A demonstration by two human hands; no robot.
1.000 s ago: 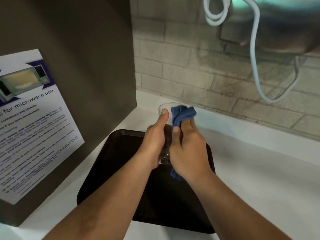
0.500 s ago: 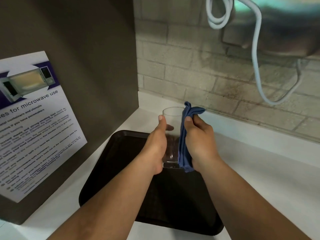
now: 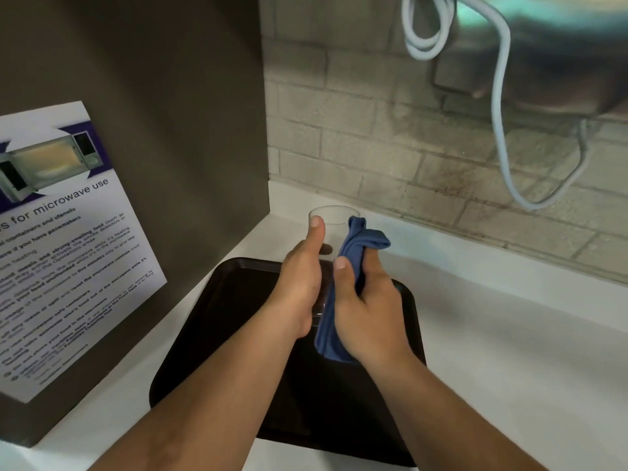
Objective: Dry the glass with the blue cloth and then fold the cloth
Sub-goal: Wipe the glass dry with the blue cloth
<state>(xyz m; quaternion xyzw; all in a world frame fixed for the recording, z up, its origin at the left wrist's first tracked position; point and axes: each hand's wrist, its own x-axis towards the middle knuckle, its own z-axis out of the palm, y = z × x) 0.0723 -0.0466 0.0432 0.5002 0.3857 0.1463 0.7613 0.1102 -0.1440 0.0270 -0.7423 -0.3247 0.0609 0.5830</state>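
Note:
A clear drinking glass (image 3: 334, 223) is held upright above a black tray (image 3: 234, 300). My left hand (image 3: 300, 283) grips its left side, thumb up near the rim. My right hand (image 3: 365, 311) holds a bunched blue cloth (image 3: 356, 246) pressed against the glass's right side. The cloth runs from just below the rim down past the glass's base, where its tail (image 3: 328, 341) hangs under my palm. The lower part of the glass is hidden between my hands.
The tray lies on a white counter (image 3: 509, 351). A dark cabinet side with a microwave-use notice (image 3: 64, 239) stands on the left. A tiled wall (image 3: 390, 147) runs behind, with a pale cable (image 3: 499, 107) hanging at the upper right.
My right hand has slid the cloth down the glass's right side, thumb now over the cloth. The left hand keeps the same grip on the glass.

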